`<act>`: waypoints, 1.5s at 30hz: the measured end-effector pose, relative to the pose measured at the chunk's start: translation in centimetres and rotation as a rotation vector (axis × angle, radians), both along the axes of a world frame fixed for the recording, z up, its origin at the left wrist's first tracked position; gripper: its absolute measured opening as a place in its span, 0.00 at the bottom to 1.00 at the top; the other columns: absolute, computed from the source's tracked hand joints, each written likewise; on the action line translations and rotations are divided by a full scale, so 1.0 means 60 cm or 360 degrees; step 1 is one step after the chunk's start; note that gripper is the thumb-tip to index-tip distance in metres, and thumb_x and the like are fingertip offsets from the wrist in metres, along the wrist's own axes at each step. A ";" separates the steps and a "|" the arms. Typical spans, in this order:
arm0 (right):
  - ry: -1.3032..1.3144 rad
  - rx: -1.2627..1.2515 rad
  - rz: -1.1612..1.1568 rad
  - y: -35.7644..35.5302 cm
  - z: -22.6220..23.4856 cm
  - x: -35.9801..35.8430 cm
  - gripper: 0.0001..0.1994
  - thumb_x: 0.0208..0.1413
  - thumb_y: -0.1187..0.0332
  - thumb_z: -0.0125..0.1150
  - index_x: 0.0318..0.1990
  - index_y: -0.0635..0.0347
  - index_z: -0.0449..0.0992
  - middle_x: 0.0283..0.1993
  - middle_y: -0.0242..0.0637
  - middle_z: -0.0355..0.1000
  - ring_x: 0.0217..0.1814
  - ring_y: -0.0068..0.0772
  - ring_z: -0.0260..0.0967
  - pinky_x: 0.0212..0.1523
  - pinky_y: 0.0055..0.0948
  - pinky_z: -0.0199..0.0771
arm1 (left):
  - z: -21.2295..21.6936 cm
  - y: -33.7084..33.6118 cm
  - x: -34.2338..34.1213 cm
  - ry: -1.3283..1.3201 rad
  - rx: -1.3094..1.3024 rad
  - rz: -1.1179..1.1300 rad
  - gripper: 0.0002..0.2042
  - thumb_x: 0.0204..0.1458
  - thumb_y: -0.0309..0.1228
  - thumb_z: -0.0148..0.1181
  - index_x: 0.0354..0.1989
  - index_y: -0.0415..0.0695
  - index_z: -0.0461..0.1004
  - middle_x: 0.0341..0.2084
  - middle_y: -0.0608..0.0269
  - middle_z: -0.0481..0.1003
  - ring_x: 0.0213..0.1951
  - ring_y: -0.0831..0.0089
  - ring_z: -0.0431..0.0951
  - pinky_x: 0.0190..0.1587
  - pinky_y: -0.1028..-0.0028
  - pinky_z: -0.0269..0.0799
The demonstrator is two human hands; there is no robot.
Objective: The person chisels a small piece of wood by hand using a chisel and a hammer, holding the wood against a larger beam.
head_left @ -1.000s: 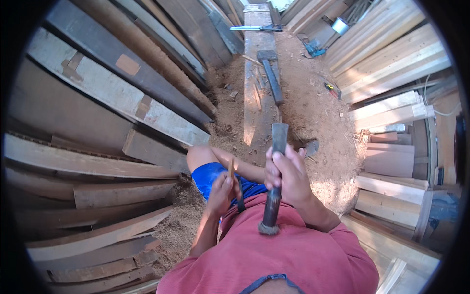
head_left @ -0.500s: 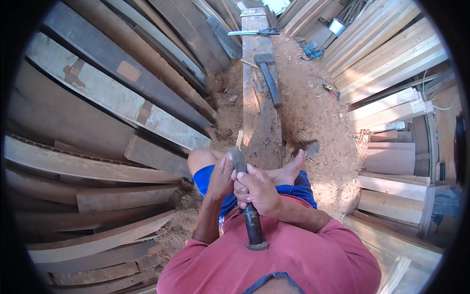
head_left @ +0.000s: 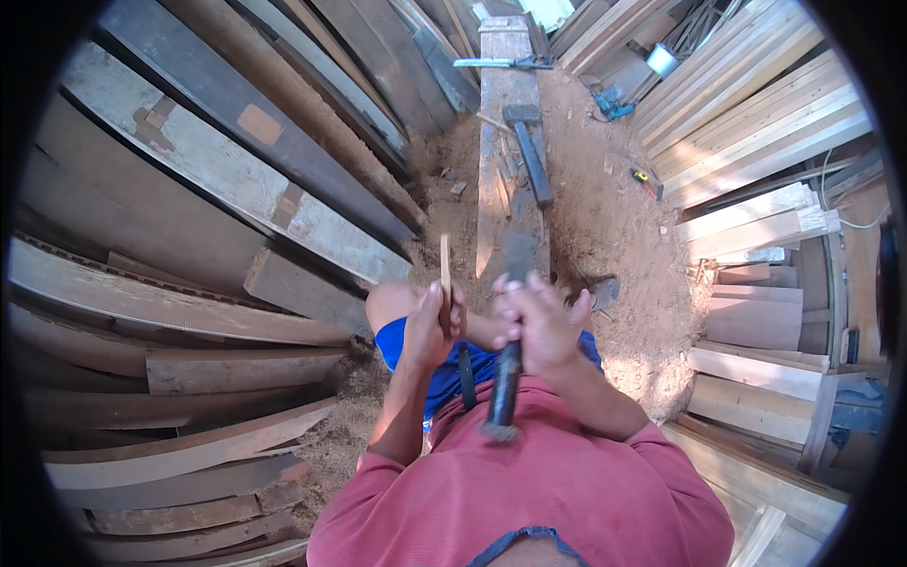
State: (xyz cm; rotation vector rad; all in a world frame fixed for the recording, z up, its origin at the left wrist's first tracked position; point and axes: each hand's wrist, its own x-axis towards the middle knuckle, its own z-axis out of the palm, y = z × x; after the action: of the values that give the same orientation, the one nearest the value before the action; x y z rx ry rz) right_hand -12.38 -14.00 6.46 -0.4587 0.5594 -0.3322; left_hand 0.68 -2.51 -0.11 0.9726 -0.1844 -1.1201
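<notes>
Over my lap, my left hand [head_left: 431,326] is closed round a thin strip of wood [head_left: 445,260], which stands up out of the fist. To the right of it, my right hand [head_left: 546,329] grips a chisel [head_left: 504,392] with a dark, thick handle whose end lies close to my shirt. The chisel's broad blade points away from me and is smeared by motion. A gap separates the chisel from the wood strip. Beyond my hands, a mallet [head_left: 530,156] lies on the long wooden beam [head_left: 510,93], beside loose wood slivers.
A saw [head_left: 501,63] rests across the beam's far end. On the sawdust-covered ground to the right lie a blue power tool [head_left: 614,104] and a small yellow and red tool [head_left: 647,183]. Stacked boards [head_left: 321,222] crowd the left, and more planks [head_left: 756,118] line the right.
The chisel has come away from the wood strip. My right hand has carried it to the right, while my left hand keeps the strip and has moved little.
</notes>
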 end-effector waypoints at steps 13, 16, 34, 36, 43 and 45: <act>-0.0081 -0.0222 0.0349 0.069 0.039 -0.018 0.06 0.66 0.65 0.43 0.40 0.57 0.63 0.20 0.23 0.53 0.15 0.14 0.51 0.20 0.22 0.62 | 0.037 0.035 -0.024 -0.1396 0.0373 -0.0256 0.23 0.67 0.40 0.31 0.27 0.37 0.66 0.18 0.54 0.65 0.22 0.62 0.64 0.28 0.65 0.63; -0.0325 -0.0361 -0.0004 0.029 0.109 -0.076 0.07 0.66 0.64 0.43 0.41 0.57 0.63 0.20 0.23 0.53 0.15 0.15 0.51 0.20 0.22 0.62 | -0.050 0.122 -0.104 -0.1615 0.0387 -0.0476 0.18 0.65 0.36 0.36 0.26 0.39 0.67 0.17 0.57 0.65 0.21 0.64 0.66 0.26 0.65 0.62; -0.0053 0.0035 0.0405 0.081 0.019 0.008 0.06 0.65 0.65 0.45 0.40 0.56 0.65 0.20 0.23 0.54 0.16 0.14 0.51 0.19 0.21 0.63 | 0.053 -0.001 0.001 -0.1482 0.0348 -0.0159 0.18 0.67 0.41 0.36 0.36 0.41 0.68 0.24 0.69 0.67 0.28 0.81 0.64 0.32 0.75 0.64; -0.0030 -0.0018 0.0422 0.083 0.020 0.000 0.07 0.65 0.64 0.45 0.39 0.56 0.64 0.20 0.23 0.55 0.16 0.14 0.51 0.19 0.21 0.63 | 0.073 0.003 -0.037 -0.1267 0.0368 0.0077 0.19 0.67 0.41 0.35 0.38 0.39 0.69 0.24 0.68 0.68 0.28 0.79 0.65 0.32 0.73 0.64; -0.0193 -0.0403 0.0019 0.040 0.073 -0.051 0.06 0.65 0.65 0.42 0.40 0.57 0.62 0.19 0.24 0.53 0.14 0.16 0.50 0.18 0.22 0.62 | -0.054 0.101 -0.093 -0.1677 0.0764 -0.0884 0.13 0.64 0.31 0.38 0.40 0.36 0.70 0.18 0.59 0.65 0.24 0.68 0.65 0.30 0.70 0.64; -0.0268 -0.0684 -0.0029 0.013 0.113 -0.074 0.05 0.65 0.68 0.40 0.40 0.57 0.62 0.17 0.24 0.51 0.13 0.16 0.50 0.17 0.22 0.60 | -0.019 0.135 -0.111 -0.1134 0.0653 -0.0453 0.15 0.65 0.36 0.38 0.36 0.40 0.68 0.17 0.64 0.64 0.20 0.73 0.63 0.24 0.73 0.59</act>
State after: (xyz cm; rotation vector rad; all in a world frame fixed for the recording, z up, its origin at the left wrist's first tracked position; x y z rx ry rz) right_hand -16.81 -13.21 13.23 -0.8315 0.3259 -0.5064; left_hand -5.97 5.60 -1.25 1.7362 -0.7055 -1.0430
